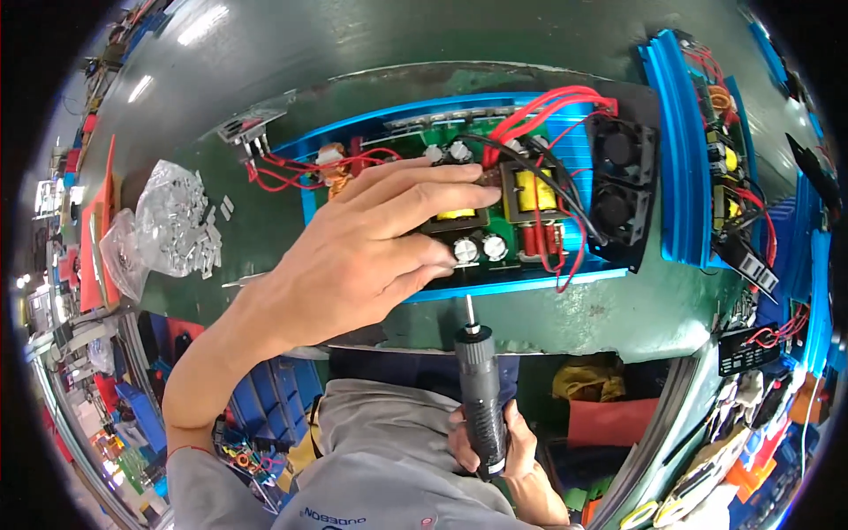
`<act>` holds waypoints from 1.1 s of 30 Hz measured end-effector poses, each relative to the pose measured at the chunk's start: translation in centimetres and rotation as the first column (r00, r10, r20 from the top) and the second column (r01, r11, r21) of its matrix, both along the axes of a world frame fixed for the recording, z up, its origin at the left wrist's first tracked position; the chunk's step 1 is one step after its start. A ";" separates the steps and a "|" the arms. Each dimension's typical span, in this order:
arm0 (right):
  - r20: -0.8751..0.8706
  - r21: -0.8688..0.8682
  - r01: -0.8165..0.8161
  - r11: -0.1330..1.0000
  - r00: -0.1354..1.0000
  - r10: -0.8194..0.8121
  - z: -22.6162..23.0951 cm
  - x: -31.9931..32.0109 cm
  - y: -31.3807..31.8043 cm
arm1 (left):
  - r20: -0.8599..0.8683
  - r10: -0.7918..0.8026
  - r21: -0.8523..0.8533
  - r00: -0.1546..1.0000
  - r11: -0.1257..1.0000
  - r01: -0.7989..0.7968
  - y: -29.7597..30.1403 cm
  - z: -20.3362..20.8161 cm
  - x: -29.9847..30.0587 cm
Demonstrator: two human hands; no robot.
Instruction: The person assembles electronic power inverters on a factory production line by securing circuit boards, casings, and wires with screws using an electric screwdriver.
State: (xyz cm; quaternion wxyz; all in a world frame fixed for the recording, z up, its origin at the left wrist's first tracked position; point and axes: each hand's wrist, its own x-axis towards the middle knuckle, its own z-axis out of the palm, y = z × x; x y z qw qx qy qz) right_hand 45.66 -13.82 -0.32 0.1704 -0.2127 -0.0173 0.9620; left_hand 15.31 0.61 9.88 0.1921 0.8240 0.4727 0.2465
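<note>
Plenty is crowding the edges of this green bench [609,325]!
Over on the left, a clear plastic bag [168,212] is lying full of small grey pieces, with an orange-red sheet [88,258] flanking it; on the right, another blue housing [676,159] is standing; below the bench edge, a yellow bundle [587,382] is showing near a red sheet [618,422].

So I'm wearing a grey shirt [397,459], dark lettering [334,518] on the front plus a tiny reddish mark [427,521]. Short left sleeve [208,486], thin red line [188,449] round its edge. Left hand [353,243] and right hand [523,442]? Bare.
</note>
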 end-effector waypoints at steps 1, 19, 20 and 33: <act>-0.003 -0.006 0.004 1.000 1.000 -0.004 0.2 0.0 0.2 | 0.014 -0.016 0.011 1.000 1.000 0.016 0.5 0.1 0.1; 0.472 0.296 -0.092 0.951 0.879 -0.062 4.2 0.5 1.0 | -0.090 -0.036 -0.180 0.995 0.983 0.019 -1.5 2.8 3.7; 0.533 0.321 -0.117 0.940 0.842 -0.077 4.4 0.5 0.9 | -0.091 -0.036 -0.179 0.995 0.984 0.019 -1.5 2.5 3.7; 0.733 0.526 0.139 0.839 0.427 -0.530 2.9 6.6 -1.3 | 0.138 -0.198 0.245 0.970 0.956 0.160 3.6 -4.1 9.9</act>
